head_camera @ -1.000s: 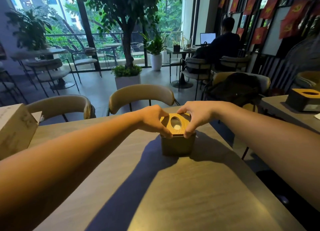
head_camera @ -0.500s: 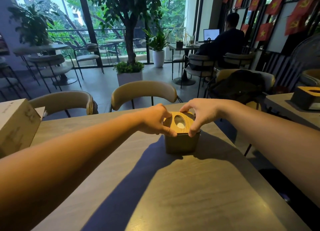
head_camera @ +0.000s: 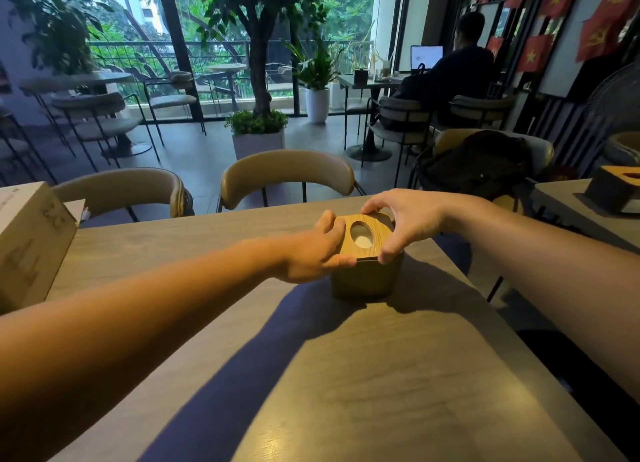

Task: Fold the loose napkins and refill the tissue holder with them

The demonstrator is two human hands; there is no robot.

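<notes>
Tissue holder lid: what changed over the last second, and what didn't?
The lid has lifted slightly off the holder body, a dark gap showing under its near edge. The left hand and right hand still grip its opposite sides; nothing newly taken or released. The body stays on the table.

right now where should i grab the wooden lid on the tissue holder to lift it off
Pinch the lid by its thin edges from opposite sides, as the left hand and right hand do. It is a flat plate seated on the holder, so only its rim offers purchase.
</notes>
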